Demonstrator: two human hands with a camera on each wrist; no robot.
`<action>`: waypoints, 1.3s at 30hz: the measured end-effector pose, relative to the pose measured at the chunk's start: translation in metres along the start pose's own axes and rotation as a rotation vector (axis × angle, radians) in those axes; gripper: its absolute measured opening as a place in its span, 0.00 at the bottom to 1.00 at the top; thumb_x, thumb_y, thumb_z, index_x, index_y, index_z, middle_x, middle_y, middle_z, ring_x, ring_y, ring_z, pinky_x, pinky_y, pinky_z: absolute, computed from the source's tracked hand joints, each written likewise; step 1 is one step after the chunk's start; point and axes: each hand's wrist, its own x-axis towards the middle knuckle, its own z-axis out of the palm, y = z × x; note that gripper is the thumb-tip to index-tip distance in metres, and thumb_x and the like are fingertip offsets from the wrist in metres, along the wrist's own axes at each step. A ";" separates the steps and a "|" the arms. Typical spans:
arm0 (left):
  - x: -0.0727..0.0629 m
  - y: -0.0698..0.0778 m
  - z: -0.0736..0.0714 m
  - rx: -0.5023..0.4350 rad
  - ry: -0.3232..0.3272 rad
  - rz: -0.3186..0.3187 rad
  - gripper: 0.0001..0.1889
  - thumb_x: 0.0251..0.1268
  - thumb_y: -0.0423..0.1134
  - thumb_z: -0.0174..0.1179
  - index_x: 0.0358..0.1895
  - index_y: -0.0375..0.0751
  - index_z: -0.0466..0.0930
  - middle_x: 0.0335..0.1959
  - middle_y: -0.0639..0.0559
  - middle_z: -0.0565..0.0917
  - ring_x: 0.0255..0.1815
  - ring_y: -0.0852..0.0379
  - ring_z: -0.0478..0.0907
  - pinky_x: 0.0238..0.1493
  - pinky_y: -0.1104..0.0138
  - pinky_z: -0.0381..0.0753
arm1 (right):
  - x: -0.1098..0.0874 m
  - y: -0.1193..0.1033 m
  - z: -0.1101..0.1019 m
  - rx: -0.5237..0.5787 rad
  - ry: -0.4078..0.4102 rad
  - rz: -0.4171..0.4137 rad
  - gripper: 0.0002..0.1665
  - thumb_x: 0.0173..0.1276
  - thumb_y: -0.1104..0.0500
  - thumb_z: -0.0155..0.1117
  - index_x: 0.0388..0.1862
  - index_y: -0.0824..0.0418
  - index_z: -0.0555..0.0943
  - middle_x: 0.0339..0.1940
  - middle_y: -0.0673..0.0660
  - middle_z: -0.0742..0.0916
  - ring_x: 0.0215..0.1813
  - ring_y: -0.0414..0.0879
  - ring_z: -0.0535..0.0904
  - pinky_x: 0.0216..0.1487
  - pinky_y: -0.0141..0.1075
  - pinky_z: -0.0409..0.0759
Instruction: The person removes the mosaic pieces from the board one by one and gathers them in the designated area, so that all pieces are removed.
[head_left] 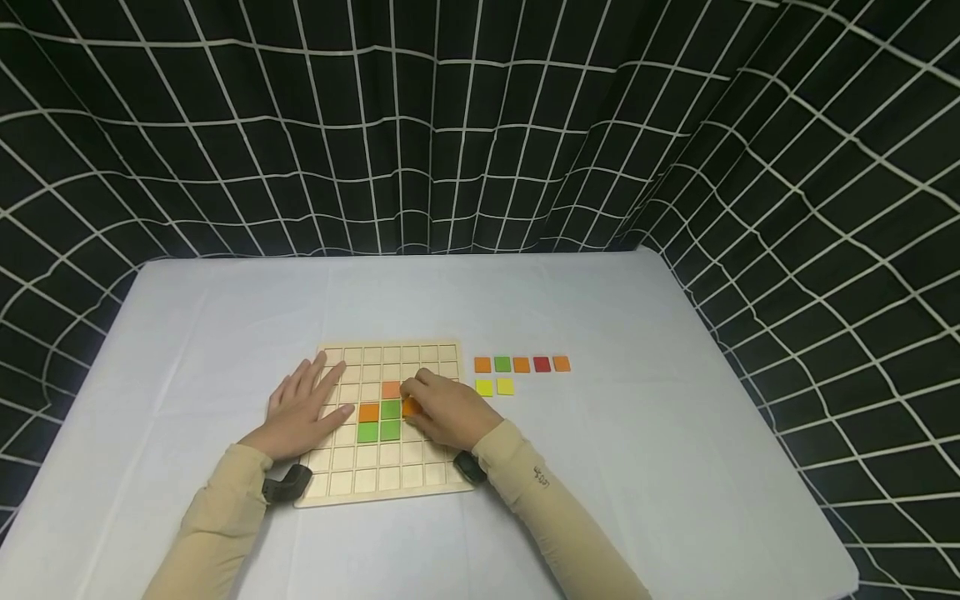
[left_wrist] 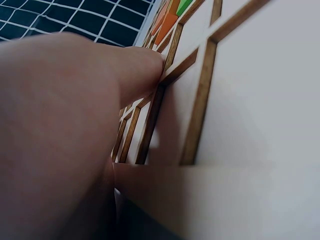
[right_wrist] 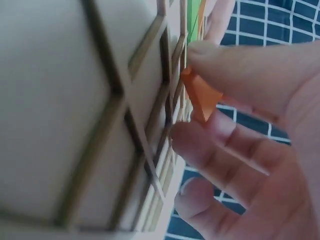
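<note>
A pale wooden grid board [head_left: 378, 480] lies on the table. My left hand [head_left: 300, 412] rests on its left side with the fingers spread, and in the left wrist view the thumb [left_wrist: 137, 70] lies against the grid. Between thumb and fingers, my right hand [head_left: 453, 408] pinches an orange square tile [right_wrist: 204, 97], which is tilted against the grid in the right wrist view. Just left of it, the board's cells hold a salmon tile [head_left: 391, 390], another orange tile [head_left: 368, 412] and several green tiles [head_left: 390, 430].
Right of the board is a row of loose tiles, among them a red tile [head_left: 542, 364] and a green tile [head_left: 502, 364]. Two yellow tiles, one [head_left: 506, 387] farther right, lie below that row. A black curtain [head_left: 390, 125] with white grid lines surrounds the white table [head_left: 637, 467].
</note>
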 end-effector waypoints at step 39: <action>0.001 0.000 0.000 0.020 -0.024 -0.028 0.39 0.71 0.58 0.46 0.77 0.47 0.42 0.78 0.40 0.33 0.77 0.37 0.27 0.69 0.39 0.29 | -0.055 0.104 -0.050 0.134 -0.229 0.664 0.11 0.56 0.61 0.73 0.38 0.51 0.82 0.39 0.51 0.80 0.37 0.47 0.73 0.37 0.36 0.71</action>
